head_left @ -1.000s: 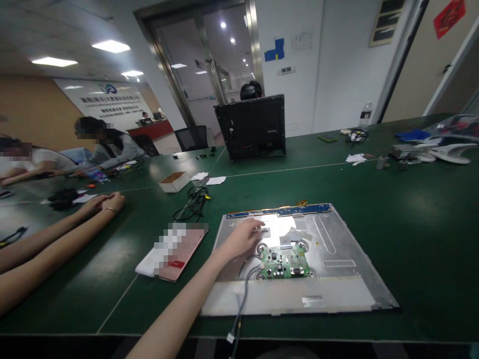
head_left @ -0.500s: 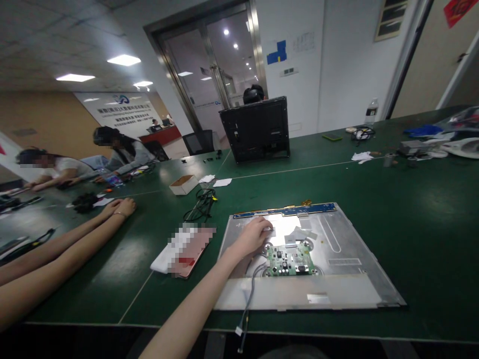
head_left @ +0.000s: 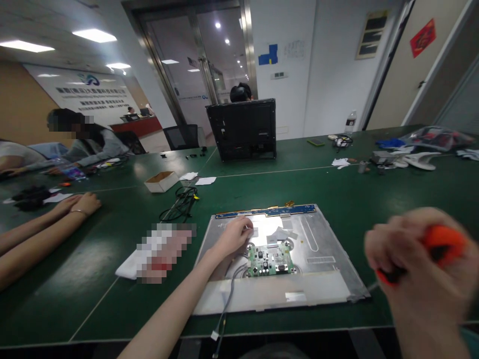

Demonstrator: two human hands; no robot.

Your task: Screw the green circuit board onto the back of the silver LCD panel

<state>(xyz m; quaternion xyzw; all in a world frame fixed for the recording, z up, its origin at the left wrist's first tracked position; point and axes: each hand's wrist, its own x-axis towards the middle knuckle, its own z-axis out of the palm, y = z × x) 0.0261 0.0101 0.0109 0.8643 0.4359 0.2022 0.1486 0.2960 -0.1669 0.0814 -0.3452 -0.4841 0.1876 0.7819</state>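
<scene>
A bare metal display panel [head_left: 325, 239] lies back side up on the green table [head_left: 392, 199], with a small green circuit board [head_left: 267, 260] screwed near its middle. My left hand [head_left: 232, 236] rests on the panel just left of the board, fingers curled down onto the metal. My right hand [head_left: 419, 271] is raised close to the camera at the lower right, blurred, closed round an orange and black screwdriver [head_left: 436, 247]. A grey cable [head_left: 224, 311] runs from the board over the table's near edge.
Another person's two forearms [head_left: 45, 224] lie on the table at left. A pixelated flat object [head_left: 159, 252], black cables [head_left: 179, 202], a small cardboard box [head_left: 161, 180] and an upright black monitor back [head_left: 243, 129] stand beyond. Clutter lies at the far right.
My right hand with the orange screwdriver has come into view at the lower right. My left hand stays on the panel; the view has shifted slightly.
</scene>
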